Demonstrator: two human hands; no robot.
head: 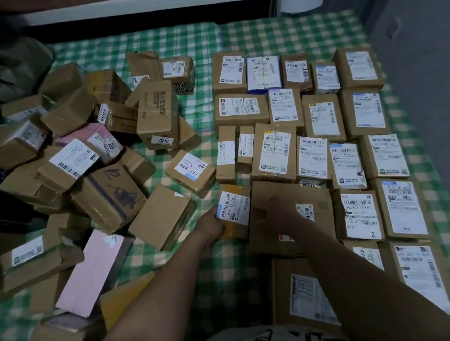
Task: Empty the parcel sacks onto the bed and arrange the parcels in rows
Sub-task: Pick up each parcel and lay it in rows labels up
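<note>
Cardboard parcels cover a bed with a green checked sheet (202,46). On the right they lie in neat rows (321,115), labels up. On the left a loose heap of parcels (79,159) is piled up. My left hand (211,226) grips the near end of a small yellow-taped parcel (234,209) at the left end of a row. My right hand (277,212) rests on a large flat brown box (289,192) beside it, fingers spread over the top.
A dark green sack (11,68) lies crumpled at the far left of the bed. A long pink box (95,272) and a yellow envelope (123,297) lie near me on the left. A white bed frame (153,2) stands beyond the bed.
</note>
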